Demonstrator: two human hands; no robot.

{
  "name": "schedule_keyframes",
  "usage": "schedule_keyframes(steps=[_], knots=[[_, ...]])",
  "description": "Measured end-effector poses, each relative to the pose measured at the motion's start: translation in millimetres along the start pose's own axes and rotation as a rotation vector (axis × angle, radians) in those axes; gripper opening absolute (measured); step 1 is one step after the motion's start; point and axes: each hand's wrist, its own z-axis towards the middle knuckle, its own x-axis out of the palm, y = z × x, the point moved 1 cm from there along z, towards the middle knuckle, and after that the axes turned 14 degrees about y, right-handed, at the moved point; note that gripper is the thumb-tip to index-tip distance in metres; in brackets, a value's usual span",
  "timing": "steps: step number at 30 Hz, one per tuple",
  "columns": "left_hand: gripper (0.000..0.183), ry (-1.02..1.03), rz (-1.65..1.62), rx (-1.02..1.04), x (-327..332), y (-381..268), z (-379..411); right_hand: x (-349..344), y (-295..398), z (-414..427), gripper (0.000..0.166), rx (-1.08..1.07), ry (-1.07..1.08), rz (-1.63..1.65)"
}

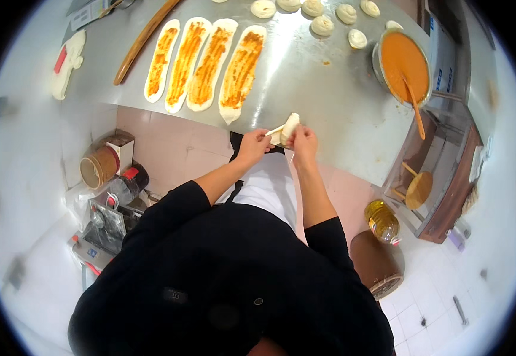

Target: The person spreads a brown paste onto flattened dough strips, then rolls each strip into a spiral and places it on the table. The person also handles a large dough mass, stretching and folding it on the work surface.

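Observation:
Between both hands, at the front edge of the metal worktop point(329, 102), is a partly rolled piece of dough point(290, 127). My left hand point(256, 144) pinches its flat end, and my right hand point(303, 140) grips the rolled part. Several long flat dough strips point(240, 71) spread with orange paste lie side by side to the left. Coiled dough rounds point(322, 26) sit at the back. On the right stands a metal bowl of orange paste point(402, 62) with a wooden spoon point(413, 107) in it, the handle hanging over the rim.
A long wooden rolling pin point(144, 42) lies left of the strips. Further left is a dough piece with a red-handled tool point(61, 60). Below the worktop are a wooden stool point(419, 190), an oil bottle point(381, 220), a brown bin point(376, 262) and, at left, a round container point(99, 167).

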Motion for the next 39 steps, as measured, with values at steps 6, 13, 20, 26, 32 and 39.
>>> schedule_keyframes(steps=[6,13,20,26,32,39], knots=[[0.028,-0.264,0.459,0.182,-16,-9,3,15,-12,11,0.023,0.161,0.098,0.143],[0.033,-0.254,0.212,0.103,-55,-1,21,39,9,-1,0.038,-0.769,-0.036,-1.196],[0.037,-0.181,0.515,0.267,-57,-17,12,34,15,33,0.050,-0.634,0.451,-1.261],[0.037,0.098,-0.833,0.072,-19,-66,14,28,36,19,0.039,0.295,0.646,-0.190],[0.033,0.019,-0.859,0.039,-4,-75,16,25,43,-12,0.043,0.288,0.499,-0.116],[0.028,0.054,-0.927,0.085,-1,-52,26,31,47,-26,0.047,0.397,0.435,-0.095]])
